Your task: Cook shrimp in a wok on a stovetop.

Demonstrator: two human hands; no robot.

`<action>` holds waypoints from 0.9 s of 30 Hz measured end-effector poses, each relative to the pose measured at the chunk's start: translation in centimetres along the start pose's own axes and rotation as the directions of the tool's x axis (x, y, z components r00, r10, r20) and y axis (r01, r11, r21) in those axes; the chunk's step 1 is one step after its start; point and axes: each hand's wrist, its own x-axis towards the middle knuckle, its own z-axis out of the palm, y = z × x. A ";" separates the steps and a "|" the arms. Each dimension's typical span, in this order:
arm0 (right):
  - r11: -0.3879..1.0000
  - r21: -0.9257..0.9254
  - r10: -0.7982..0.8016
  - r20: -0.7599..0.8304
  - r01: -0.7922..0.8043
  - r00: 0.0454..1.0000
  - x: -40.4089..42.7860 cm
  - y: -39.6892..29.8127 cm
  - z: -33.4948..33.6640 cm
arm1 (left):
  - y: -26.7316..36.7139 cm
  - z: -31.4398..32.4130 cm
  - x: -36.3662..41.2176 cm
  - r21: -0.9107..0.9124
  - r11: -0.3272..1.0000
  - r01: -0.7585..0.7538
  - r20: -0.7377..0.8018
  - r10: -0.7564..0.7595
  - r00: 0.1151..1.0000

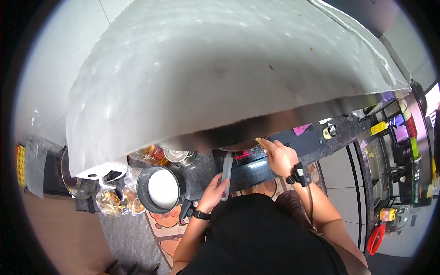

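Note:
My left hand (pixel 216 190) grips the grey handle (pixel 227 172) of a pan, low at the centre. Most of the pan is hidden under a large pale range hood cover (pixel 206 79). To the right, my right hand (pixel 281 158) holds a wooden utensil (pixel 262 143) whose far end goes out of sight beneath the hood. Between the hands, a black cooktop (pixel 251 165) shows lit red indicators. The pan's contents cannot be seen.
Left of the cooktop stand a dark pot (pixel 142 189) with something white inside, a lidded metal pot (pixel 178 156) and plastic bags of food (pixel 109 201). A small glass jar (pixel 329 132) stands on the counter to the right. The hood overhangs the work area.

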 end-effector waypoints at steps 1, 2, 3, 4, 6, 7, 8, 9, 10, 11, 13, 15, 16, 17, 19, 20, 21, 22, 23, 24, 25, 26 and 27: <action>1.000 -0.013 0.014 -0.011 -0.015 1.000 0.1 0.2 1.1 | -0.2 -0.1 0.0 0.010 1.000 -0.015 0.001 0.015 1.000; 0.999 -0.023 0.023 -0.017 -0.024 1.000 0.4 0.3 1.9 | 0.3 -0.1 -0.4 0.010 1.000 -0.015 -0.002 0.015 1.000; 1.000 -0.022 0.021 -0.017 -0.021 1.000 0.1 0.5 2.4 | 0.9 -0.1 -1.1 0.008 1.000 0.022 0.006 -0.022 1.000; 0.998 -0.034 0.046 0.013 -0.046 0.999 -0.4 0.8 2.6 | 1.2 -0.1 -1.4 0.005 0.998 0.059 0.014 -0.059 0.998; 0.998 -0.041 0.056 0.049 -0.054 0.997 -1.1 0.7 2.8 | 0.9 -0.8 -1.8 0.001 0.998 0.058 -0.012 -0.058 0.998; 0.998 -0.045 0.054 0.043 -0.052 0.998 -1.3 0.7 2.6 | 0.7 -1.0 -2.0 0.002 0.998 0.057 -0.029 -0.057 0.998; 0.997 -0.051 0.057 0.037 -0.055 0.998 -1.6 0.9 2.4 | 0.4 -1.2 -2.1 -0.002 0.998 0.058 -0.030 -0.058 0.998; 0.999 -0.033 0.032 0.002 -0.032 0.999 -1.7 1.1 2.5 | 0.2 -1.3 -2.2 -0.007 0.998 0.063 -0.040 -0.063 0.997; 0.999 -0.034 0.031 0.004 -0.031 1.000 -1.4 1.0 2.7 | -0.1 -1.5 -2.3 -0.011 0.998 0.067 -0.050 -0.068 0.996; 0.999 -0.029 0.037 -0.020 -0.038 0.999 -1.0 0.8 2.9 | -0.3 -1.5 -2.3 -0.009 0.998 0.067 -0.045 -0.068 0.997; 0.998 -0.040 0.053 -0.046 -0.054 0.998 0.1 0.2 3.2 | -0.6 -1.6 -2.4 -0.022 0.997 0.077 -0.039 -0.078 0.996; 0.997 -0.045 0.056 -0.050 -0.058 0.997 1.0 0.4 4.6 | -0.7 -1.7 -2.3 -0.017 0.997 0.081 -0.031 -0.082 0.996; 0.997 -0.050 0.056 -0.054 -0.058 0.997 1.3 0.6 5.3 | -0.6 -1.7 -2.2 -0.015 0.996 0.084 -0.026 -0.085 0.996; 0.998 -0.037 0.048 -0.059 -0.050 0.997 1.4 0.4 5.7 | -0.6 -1.7 -2.2 -0.015 0.996 0.084 -0.024 -0.085 0.996; 0.998 -0.038 0.041 -0.071 -0.044 0.997 1.6 0.6 6.1 | -0.5 -1.9 -2.2 -0.017 0.998 0.064 -0.027 -0.064 0.998; 0.999 -0.035 0.030 -0.081 -0.033 0.996 1.8 0.4 6.3 | -0.5 -2.1 -2.2 -0.017 0.998 0.062 -0.028 -0.063 0.998; 0.999 -0.035 0.028 -0.081 -0.031 0.996 1.9 0.3 6.2 | -0.4 -2.3 -2.2 -0.019 0.998 0.058 -0.027 -0.059 0.998; 0.999 -0.036 0.027 -0.075 -0.030 0.997 1.8 0.4 6.0 | -0.3 -2.5 -2.2 -0.022 0.998 0.054 -0.025 -0.055 0.998; 0.999 -0.036 0.024 -0.065 -0.027 0.998 1.7 0.3 5.7 | -0.2 -2.6 -2.4 -0.025 0.998 0.055 -0.028 -0.056 0.998; 0.999 -0.036 0.020 -0.062 -0.023 0.998 1.4 0.2 5.3 | -0.1 -2.6 -2.6 -0.035 0.998 0.052 -0.039 -0.053 0.998; 0.998 -0.055 0.024 -0.039 -0.026 0.999 1.1 0.1 4.7 | -0.1 -2.7 -2.8 -0.046 0.998 0.048 -0.051 -0.051 0.997; 0.997 -0.075 0.025 -0.019 -0.027 1.000 1.0 0.0 4.1 | -0.2 -2.9 -2.8 -0.048 0.998 0.046 -0.056 -0.048 0.997; 0.997 -0.074 0.032 -0.012 -0.032 0.999 0.9 0.1 3.6 | -0.5 -3.1 -2.8 -0.066 0.997 0.051 -0.052 -0.055 0.997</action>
